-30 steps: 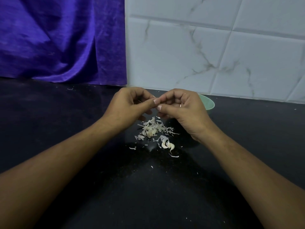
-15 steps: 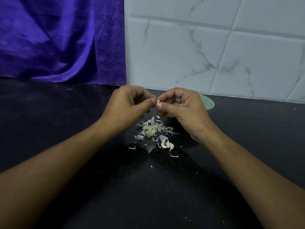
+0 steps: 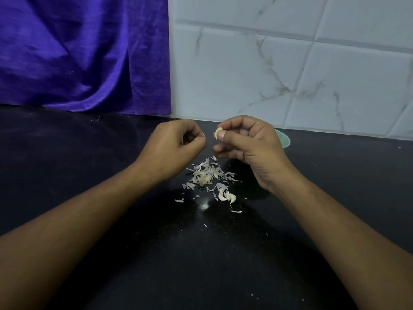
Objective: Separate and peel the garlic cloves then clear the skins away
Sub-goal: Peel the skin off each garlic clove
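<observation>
Clove (image 3: 218, 132) pinched by right hand (image 3: 248, 144), raised above counter (image 3: 89, 175) | left hand (image 3: 172, 146) held just apart, fingers curled, contents indiscernible | skins (image 3: 207, 173) heaped on counter below hands | bowl (image 3: 284, 139) seen behind right hand

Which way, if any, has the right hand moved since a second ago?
Yes: the right hand, pinching a garlic clove, rose slightly away from the skin pile.

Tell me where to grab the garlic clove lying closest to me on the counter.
Pinch the clove across its thick middle, thumb and finger on its two long sides, coming straight down from above. It lies flat on the counter, curved, and its thin tips and loose skin would probably slip.
</observation>
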### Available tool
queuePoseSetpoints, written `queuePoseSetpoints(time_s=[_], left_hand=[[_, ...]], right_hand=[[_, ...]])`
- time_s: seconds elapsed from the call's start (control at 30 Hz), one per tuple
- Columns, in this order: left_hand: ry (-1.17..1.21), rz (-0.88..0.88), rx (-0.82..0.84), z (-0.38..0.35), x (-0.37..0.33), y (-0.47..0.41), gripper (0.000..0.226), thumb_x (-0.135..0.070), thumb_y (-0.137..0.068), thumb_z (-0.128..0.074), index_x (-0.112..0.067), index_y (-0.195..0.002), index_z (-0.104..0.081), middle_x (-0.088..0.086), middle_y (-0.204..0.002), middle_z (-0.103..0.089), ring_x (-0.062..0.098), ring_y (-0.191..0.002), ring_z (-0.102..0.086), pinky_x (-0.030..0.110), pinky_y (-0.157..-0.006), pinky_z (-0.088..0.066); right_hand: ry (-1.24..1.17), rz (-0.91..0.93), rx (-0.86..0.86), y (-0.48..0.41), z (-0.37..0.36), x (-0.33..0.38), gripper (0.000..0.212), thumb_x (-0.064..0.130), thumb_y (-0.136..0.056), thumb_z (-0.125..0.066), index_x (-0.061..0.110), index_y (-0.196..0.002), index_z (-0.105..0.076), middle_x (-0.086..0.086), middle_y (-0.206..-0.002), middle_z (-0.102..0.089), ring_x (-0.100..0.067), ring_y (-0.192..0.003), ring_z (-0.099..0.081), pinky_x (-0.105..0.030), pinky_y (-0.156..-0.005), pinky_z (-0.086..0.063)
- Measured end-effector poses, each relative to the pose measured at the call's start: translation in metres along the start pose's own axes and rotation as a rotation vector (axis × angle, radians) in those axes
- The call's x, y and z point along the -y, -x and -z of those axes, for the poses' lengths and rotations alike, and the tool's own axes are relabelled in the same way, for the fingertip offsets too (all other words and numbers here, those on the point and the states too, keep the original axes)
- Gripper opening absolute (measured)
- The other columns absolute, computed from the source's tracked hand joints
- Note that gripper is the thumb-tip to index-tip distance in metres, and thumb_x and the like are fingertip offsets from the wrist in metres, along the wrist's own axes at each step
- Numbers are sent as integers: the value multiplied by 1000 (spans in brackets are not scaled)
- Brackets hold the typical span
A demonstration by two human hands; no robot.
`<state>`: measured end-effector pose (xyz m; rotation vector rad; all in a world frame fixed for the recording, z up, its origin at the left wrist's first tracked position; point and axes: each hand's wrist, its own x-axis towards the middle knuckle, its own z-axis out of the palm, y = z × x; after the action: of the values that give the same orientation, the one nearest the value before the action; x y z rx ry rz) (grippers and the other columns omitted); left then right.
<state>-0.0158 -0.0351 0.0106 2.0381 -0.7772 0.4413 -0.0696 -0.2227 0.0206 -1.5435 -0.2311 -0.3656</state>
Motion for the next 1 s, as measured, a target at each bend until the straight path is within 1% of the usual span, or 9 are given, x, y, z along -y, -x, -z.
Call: queuePoseSetpoints(time_s=[0.13,0.23,0.33,0.47,0.57,0.67,0.87,0.93,1.0], left_hand=[[58,25,7,1,0,-1,25,-21,-100,-58,-20,-79,-72,-2,-73,-74,11,-70,-73,47,-73,-61],[2,-14,-13,2,0,-1,37,-35,-103,-61,-20,-70,-71,-3,-69,-73,13,-66,-70,45,-69,-60],[-44,-24,-51,3,1,-1,31,-38,-93,-75,-18,-70,-68,0,-66,-69,17,-62,-65,38,-61,-54],[55,-47,-35,3,-1,-1,12,-22,-87,-81,-22,-90,-70,-4,-82,-72,17,-71,-69,34,-67,-60],[56,-111,-28,0,-5,1,14,-31,-88,-83,-23,-96,-75,-8,-85,-75,9,-76,-71,24,-69,-59],[9,-146,-37,0,-6,2,16,-36,-89,-81,-22,-96,-79,-12,-83,-75,4,-78,-72,21,-69,-57],[-26,-171,-53,0,-3,0,8,-27,-95,-75,-22,-98,-81,-15,-79,-75,5,-78,-72,24,-68,-56],[-64,-179,-45,-1,-1,0,11,-31,-95,-72,-25,-98,-81,-15,-80,-75,4,-79,-71,31,-69,-58],[-109,-180,-35,0,0,0,18,-40,-93,-67,-28,-97,-80,-15,-80,-75,5,-78,-70,37,-69,-58]], right_hand=[[-23,-11,-5,-2,2,0,16,0,-94,-69,6,-109,-68,-15,-92,-70,-21,-71,-73,-42,-76,-63],[-25,-14,-8,-2,3,0,19,1,-94,-69,1,-113,-68,-13,-92,-73,-23,-73,-73,-41,-75,-63],[3,0,-5,-2,3,0,17,1,-93,-71,1,-110,-69,-18,-94,-75,-24,-75,-74,-40,-75,-63],[52,31,-11,-1,4,-1,15,0,-91,-73,1,-105,-71,-26,-94,-73,-23,-75,-74,-35,-73,-64],[69,44,-9,-1,4,-2,17,0,-90,-75,-3,-105,-71,-27,-93,-74,-26,-76,-72,-34,-72,-63],[93,60,-4,-2,4,-4,16,0,-89,-75,-4,-104,-72,-26,-89,-75,-26,-74,-71,-31,-70,-62],[229,119,-28,-5,7,-6,12,4,-88,-78,0,-98,-74,-25,-86,-74,-24,-72,-73,-32,-69,-61],[284,151,-19,-6,8,-7,9,4,-89,-78,2,-97,-75,-20,-85,-76,-24,-72,-74,-32,-69,-61],[378,199,-10,-6,8,-9,7,5,-89,-78,5,-95,-76,-11,-82,-77,-22,-72,-75,-36,-72,-62]])
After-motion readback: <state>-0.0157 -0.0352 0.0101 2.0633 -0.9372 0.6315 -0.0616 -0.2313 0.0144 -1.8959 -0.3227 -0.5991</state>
